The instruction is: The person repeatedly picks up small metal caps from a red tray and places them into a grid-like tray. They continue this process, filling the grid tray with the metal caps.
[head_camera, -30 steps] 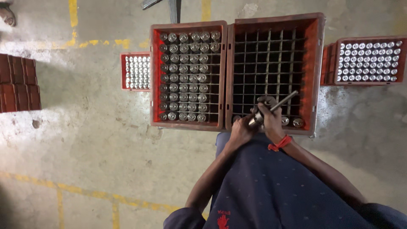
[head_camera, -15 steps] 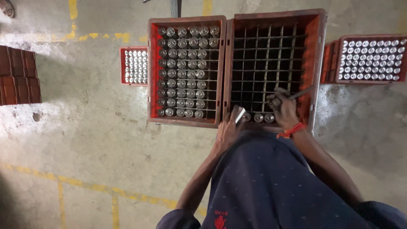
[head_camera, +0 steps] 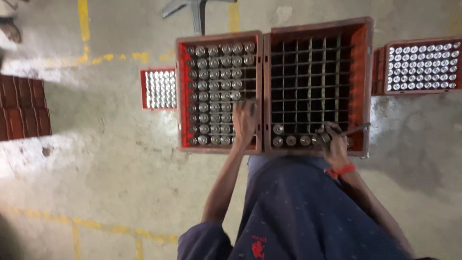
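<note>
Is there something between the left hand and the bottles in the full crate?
Nothing visible does. The left hand already rests on the bottles in the full crate. The right hand is at the nearly empty crate.

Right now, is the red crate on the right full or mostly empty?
Mostly empty. The right crate shows dark, bare compartments; only a few bottles sit in its near row, where the right hand rests.

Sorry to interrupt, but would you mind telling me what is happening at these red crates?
A person bends over two red crates on the concrete floor. The left hand reaches into the nearly full left crate of capped bottles. The right hand holds a thin metal tool at the near row of the right crate, which has only a few bottles in its grid.
</note>
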`<state>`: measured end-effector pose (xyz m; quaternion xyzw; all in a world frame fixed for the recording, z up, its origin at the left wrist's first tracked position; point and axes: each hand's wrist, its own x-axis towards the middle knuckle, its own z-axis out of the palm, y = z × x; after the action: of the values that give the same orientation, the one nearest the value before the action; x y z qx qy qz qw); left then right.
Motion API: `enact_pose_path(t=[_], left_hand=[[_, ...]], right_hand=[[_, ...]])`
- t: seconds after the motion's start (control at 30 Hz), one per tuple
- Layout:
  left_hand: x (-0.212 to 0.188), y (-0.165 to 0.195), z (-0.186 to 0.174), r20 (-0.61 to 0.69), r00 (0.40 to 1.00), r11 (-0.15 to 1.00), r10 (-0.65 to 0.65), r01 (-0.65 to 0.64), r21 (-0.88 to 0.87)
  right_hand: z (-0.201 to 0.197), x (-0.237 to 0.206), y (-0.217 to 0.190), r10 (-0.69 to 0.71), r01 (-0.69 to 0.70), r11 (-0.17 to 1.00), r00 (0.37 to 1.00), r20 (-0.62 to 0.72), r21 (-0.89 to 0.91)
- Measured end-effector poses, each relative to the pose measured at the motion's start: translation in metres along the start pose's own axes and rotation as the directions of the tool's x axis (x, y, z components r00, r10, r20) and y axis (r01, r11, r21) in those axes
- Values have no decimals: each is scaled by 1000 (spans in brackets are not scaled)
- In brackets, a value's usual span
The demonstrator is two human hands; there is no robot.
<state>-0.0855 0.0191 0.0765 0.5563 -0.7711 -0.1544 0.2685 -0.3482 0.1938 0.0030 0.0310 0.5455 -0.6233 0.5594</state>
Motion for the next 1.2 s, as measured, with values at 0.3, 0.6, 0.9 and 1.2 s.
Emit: enact_pose_path(t=[0.3, 0.6, 0.9, 1.2], left_hand=[[148, -29, 35, 87, 996, 932, 22, -52, 360], [130, -24, -39, -304, 903, 856, 304, -399, -330], [-47, 55, 40, 549, 788, 597, -277, 589, -545], [-121, 94, 55, 435, 885, 878, -164, 332, -344]], right_hand=[[5, -31, 14, -111, 105, 992, 991, -72, -75], [0, -54, -2, -92, 87, 994, 993, -77, -63], [69, -41, -33, -90, 108, 988, 984, 150, -112], [93, -53, -40, -103, 183, 959, 936, 336, -216]])
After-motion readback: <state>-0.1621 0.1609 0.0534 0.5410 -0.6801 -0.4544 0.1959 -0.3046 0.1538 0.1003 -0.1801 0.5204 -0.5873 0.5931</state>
